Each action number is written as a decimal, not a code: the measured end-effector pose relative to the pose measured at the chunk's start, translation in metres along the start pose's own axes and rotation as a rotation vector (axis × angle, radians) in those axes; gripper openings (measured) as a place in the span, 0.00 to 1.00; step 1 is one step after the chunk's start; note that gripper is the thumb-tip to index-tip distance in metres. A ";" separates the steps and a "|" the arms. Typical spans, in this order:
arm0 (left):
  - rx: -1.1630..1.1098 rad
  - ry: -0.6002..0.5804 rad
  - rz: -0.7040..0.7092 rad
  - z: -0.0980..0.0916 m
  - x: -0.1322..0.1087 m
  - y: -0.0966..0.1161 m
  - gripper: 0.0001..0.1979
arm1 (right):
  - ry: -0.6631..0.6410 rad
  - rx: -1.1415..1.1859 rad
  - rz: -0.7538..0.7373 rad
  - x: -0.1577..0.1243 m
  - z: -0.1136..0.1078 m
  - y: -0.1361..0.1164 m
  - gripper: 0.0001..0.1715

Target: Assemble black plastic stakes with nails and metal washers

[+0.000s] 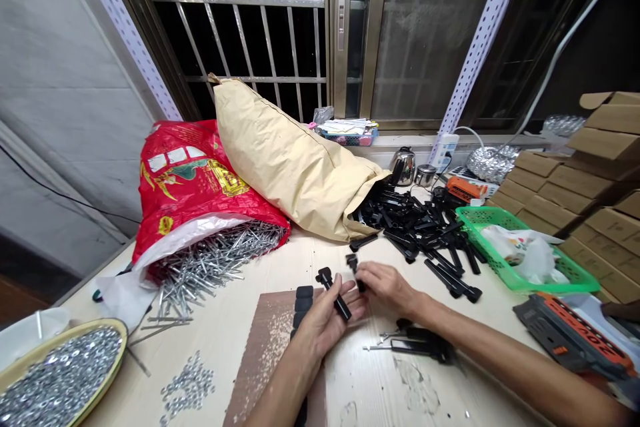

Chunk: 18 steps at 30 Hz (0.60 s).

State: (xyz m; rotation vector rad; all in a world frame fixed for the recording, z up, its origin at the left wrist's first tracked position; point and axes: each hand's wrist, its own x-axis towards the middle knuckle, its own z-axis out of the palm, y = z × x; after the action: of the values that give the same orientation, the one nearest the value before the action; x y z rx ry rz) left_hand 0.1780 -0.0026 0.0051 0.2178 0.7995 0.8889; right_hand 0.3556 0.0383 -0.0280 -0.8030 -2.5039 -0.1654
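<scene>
Across the palm and fingers of my left hand (325, 320) lies a black plastic part (335, 293), a short bar with a knobbed head at its upper end. My right hand (383, 285), just to the right, pinches a second black part (353, 267) of similar look. Below my left hand is a brown board (267, 347) with pale crumbs and a row of black pieces (303, 300) along it. Under my right forearm lie several black parts with metal rods (420, 343). Beyond my hands, a heap of black parts (415, 217) spills from a tan sack (295, 153).
A red bag (185, 180) at left spills long metal screws (215, 260). Small washers (187, 387) lie near a yellow-rimmed bowl (123, 340) of them. On the right stand a green basket (555, 288), an orange-and-black battery pack (575, 333) and stacked cardboard boxes (590, 213).
</scene>
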 end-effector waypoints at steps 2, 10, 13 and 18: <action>-0.045 -0.050 0.033 -0.001 0.003 0.001 0.08 | 0.048 0.117 -0.089 -0.001 0.000 -0.008 0.16; 0.152 0.060 0.222 -0.009 -0.004 0.004 0.19 | -0.110 -0.029 0.436 0.024 0.013 0.069 0.16; 0.229 0.069 0.281 -0.011 -0.004 0.003 0.22 | -0.115 -0.015 0.479 0.031 0.015 0.068 0.12; 0.207 0.145 0.324 -0.007 0.006 -0.002 0.20 | -0.123 0.081 0.527 0.033 0.007 0.011 0.08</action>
State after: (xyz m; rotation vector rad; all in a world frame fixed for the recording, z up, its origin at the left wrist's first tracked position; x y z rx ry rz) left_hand 0.1763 -0.0008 -0.0040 0.4792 1.0102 1.1358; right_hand 0.3364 0.0661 -0.0181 -1.4358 -2.2944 0.1700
